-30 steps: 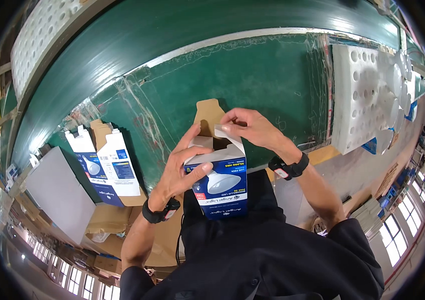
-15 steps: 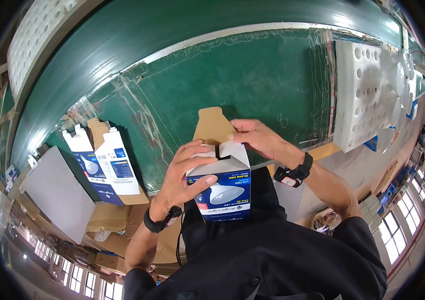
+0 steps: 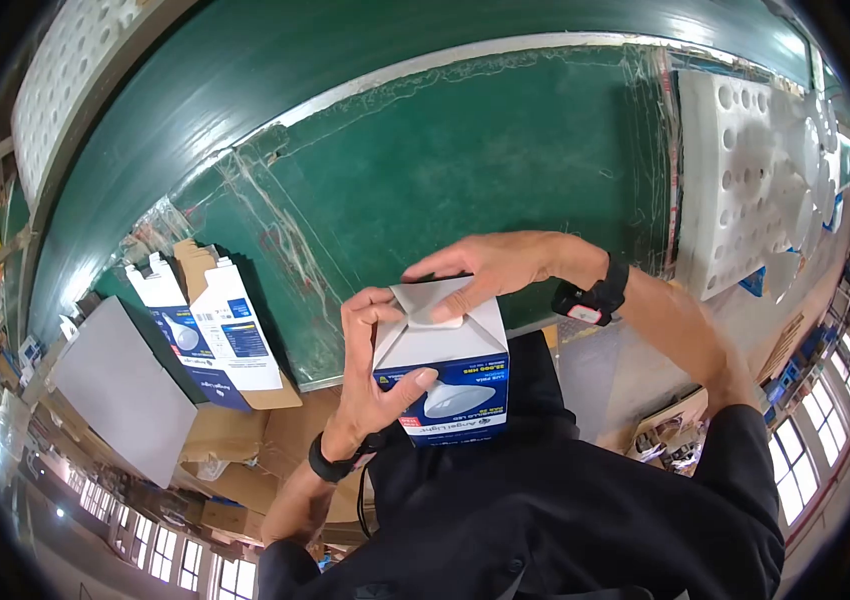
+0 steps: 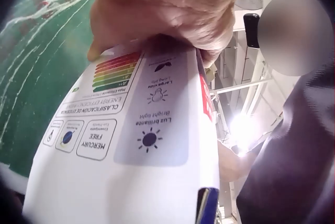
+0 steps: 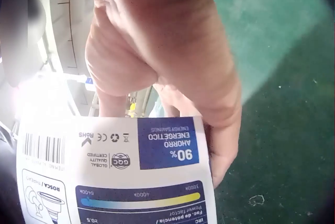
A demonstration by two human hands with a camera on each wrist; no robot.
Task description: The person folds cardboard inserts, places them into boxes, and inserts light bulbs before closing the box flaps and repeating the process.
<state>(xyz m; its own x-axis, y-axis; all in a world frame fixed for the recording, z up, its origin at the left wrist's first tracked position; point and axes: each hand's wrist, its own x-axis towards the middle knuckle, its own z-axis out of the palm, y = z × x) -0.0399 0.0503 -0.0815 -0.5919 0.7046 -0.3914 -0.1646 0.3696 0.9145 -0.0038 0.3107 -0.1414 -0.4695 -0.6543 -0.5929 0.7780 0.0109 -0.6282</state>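
A blue and white light bulb box [image 3: 460, 402] stands upright against the person's lap at the bench's near edge, its printed front showing a bulb. The left hand [image 3: 367, 365] grips its left side, thumb on the printed front and fingers at the top. Over the box top, the right hand [image 3: 515, 268] has its thumb on the folded white flap [image 3: 437, 318], with its other fingers along the far side. In the left wrist view, the box's side panel [image 4: 120, 174] carries an energy rating chart. The inside of the box is hidden.
Flattened printed cartons [image 3: 210, 335] lie at the left on the green bench [image 3: 465, 150], near a grey-white panel [image 3: 125, 385]. At the right stands a white foam tray with holes [image 3: 735, 180]. Brown cardboard [image 3: 235, 445] lies below left.
The brown-backed top flap, upright before, is now folded down with its white face showing. The right hand has moved left over the box top. The left hand keeps its hold.
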